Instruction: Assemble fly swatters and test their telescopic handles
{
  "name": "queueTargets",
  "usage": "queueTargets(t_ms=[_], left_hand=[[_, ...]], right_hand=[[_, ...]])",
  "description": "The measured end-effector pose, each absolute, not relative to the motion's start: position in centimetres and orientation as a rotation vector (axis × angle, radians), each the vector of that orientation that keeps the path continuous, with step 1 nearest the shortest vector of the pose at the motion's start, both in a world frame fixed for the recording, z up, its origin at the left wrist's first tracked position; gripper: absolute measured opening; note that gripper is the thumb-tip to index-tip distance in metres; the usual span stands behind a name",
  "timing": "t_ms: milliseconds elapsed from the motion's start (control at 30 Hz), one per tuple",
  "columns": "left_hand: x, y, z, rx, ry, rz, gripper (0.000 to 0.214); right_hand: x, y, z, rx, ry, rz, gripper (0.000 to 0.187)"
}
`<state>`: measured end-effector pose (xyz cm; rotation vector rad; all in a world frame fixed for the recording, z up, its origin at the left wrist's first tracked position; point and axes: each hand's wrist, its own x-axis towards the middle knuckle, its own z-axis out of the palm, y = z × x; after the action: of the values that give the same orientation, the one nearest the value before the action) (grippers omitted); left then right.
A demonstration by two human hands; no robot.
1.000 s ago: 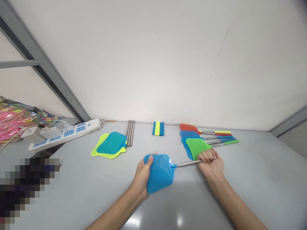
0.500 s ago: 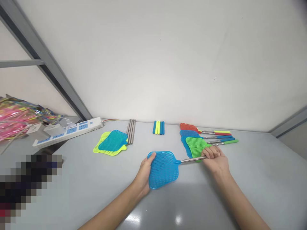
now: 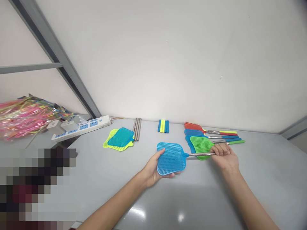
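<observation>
A blue fly swatter point(image 3: 171, 159) with a metal rod is held level above the grey table. My left hand point(image 3: 153, 169) grips its mesh head, thumb on top and fingers underneath. My right hand point(image 3: 224, 156) is closed around the rod's far end, which it hides. Just behind lie several swatters with handles: a green one point(image 3: 201, 147), blue ones point(image 3: 192, 132) and a red one point(image 3: 193, 126). Toward the left, a teal swatter head point(image 3: 120, 136) overlaps a yellow one point(image 3: 115, 148). Several metal rods point(image 3: 137, 129) lie beside them.
Short blue and yellow handle sleeves point(image 3: 163, 126) lie near the wall. A white power strip point(image 3: 83, 127) with plugs sits at the table's left edge. Beyond it are plastic-wrapped colourful bundles point(image 3: 31, 116). A pixelated patch point(image 3: 35, 182) covers the lower left.
The view has shifted, so everything on the table appears further right. My left hand's fingers now show spread beneath the swatter head. Both hands keep hold of the blue swatter.
</observation>
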<state>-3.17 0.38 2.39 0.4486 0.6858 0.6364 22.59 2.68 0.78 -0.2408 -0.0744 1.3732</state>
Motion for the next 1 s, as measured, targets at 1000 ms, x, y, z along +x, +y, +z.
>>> queueTargets(t_ms=[1000], left_hand=[[-3.3,0.0,3.9,0.497,0.406,0.543,0.067]], right_hand=[[22.5,2.7,0.6,-0.221,-0.089,1.398,0.03]])
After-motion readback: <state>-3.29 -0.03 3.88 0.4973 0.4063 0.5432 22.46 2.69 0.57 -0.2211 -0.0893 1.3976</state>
